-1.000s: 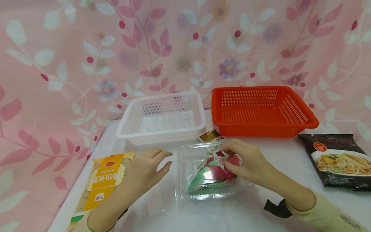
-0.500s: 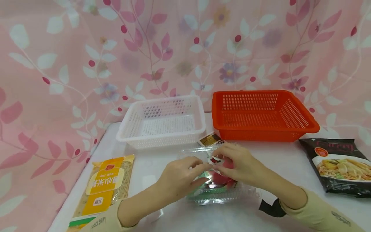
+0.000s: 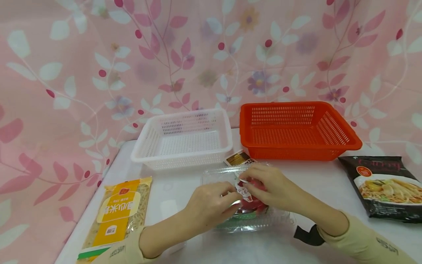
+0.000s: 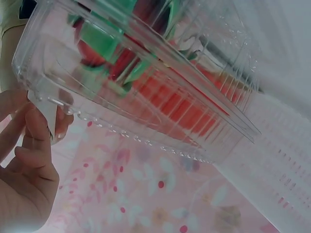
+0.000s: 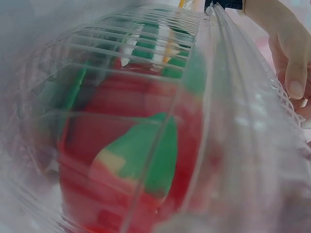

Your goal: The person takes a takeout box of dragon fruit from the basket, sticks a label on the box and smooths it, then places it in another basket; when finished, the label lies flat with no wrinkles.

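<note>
A clear plastic clamshell box (image 3: 250,223) lies on the white table (image 3: 329,179) with a red and green dragon fruit (image 3: 254,205) inside. A small white and red label (image 3: 243,191) sits on the lid. My left hand (image 3: 232,196) and right hand (image 3: 246,182) meet over the lid, and both pinch this label. In the left wrist view the left hand (image 4: 46,126) pinches a white tab at the edge of the box (image 4: 160,111). The right wrist view shows the fruit (image 5: 131,160) close up through the ribbed lid, with right-hand fingers (image 5: 294,73) at the far edge.
A white basket (image 3: 184,156) and an orange basket (image 3: 296,150) stand behind the box, with a small sachet (image 3: 238,158) between them. A yellow pasta packet (image 3: 118,216) lies at the left, a black noodle packet (image 3: 385,187) at the right.
My left hand has moved right from beside the pasta packet onto the box and joined the right hand at the label. The right hand has stayed on the lid.
</note>
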Available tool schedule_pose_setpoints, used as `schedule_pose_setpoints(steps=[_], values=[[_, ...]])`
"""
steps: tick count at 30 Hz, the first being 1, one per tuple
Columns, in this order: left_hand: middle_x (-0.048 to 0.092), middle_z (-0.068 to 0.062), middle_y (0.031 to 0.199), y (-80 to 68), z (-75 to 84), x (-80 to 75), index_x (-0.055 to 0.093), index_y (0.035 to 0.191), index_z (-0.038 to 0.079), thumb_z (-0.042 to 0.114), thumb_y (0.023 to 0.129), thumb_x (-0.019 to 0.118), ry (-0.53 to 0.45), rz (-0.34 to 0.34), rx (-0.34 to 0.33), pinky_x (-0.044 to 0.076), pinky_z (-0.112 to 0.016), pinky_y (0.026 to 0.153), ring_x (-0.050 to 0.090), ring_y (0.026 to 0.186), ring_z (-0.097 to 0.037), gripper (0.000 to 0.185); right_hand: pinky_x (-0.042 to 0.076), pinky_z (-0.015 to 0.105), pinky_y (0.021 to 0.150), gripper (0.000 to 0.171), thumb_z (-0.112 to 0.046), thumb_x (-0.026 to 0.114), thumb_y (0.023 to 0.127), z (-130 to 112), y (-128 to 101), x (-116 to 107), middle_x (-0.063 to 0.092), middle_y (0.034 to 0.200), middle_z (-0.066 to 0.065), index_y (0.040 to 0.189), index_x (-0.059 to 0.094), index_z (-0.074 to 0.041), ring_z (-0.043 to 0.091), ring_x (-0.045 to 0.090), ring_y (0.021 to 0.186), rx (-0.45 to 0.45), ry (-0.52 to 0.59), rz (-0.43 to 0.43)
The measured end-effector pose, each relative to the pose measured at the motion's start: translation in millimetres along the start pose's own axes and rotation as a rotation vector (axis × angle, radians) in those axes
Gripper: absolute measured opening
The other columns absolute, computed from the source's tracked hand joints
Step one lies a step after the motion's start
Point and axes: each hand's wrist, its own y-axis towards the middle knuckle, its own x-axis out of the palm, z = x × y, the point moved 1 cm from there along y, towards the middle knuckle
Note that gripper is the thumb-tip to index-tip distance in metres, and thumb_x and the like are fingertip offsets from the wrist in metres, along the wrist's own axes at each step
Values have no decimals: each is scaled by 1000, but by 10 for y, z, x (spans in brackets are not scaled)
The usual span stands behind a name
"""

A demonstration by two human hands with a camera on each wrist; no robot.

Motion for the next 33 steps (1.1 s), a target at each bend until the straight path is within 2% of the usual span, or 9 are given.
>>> schedule_pose_setpoints(steps=[7, 12, 18, 27, 33], values=[[60, 9, 75, -1, 35, 27, 66, 79, 21, 19, 70, 73, -22, -14, 14, 44, -9, 55, 55, 66, -2, 11, 45, 18, 55, 16, -10, 65, 78, 31, 3, 4, 57, 79, -12, 94, 63, -14, 4, 47, 65, 11, 42, -34], [59, 8, 75, -26, 37, 42, 67, 79, 20, 17, 71, 71, -26, -38, 7, 45, -11, 56, 54, 67, -2, 10, 50, 22, 68, 18, -9, 64, 79, 50, 0, -14, 63, 89, -7, 97, 65, -13, 5, 53, 76, 36, 27, -55], [59, 7, 77, -47, 25, 102, 64, 78, 17, 15, 71, 70, -31, -72, -46, 46, -12, 55, 54, 67, -4, 9, 50, 21, 68, 18, -7, 64, 79, 64, 23, 3, 64, 90, -5, 96, 65, -12, 6, 54, 76, 31, 12, -62], [57, 10, 73, -94, -16, 208, 63, 79, 18, 22, 75, 70, -60, -121, -156, 39, -10, 47, 49, 57, -1, 9, 50, 22, 68, 16, -7, 64, 79, 123, 51, 88, 64, 88, -4, 94, 66, -12, 8, 54, 76, 46, -55, -58], [57, 11, 73, -124, -23, 246, 63, 79, 19, 25, 76, 69, -54, -134, -186, 36, -9, 45, 48, 56, -1, 9, 48, 19, 65, 15, -9, 65, 78, 148, 64, 158, 64, 86, -4, 93, 65, -12, 8, 53, 75, 34, -81, -61]])
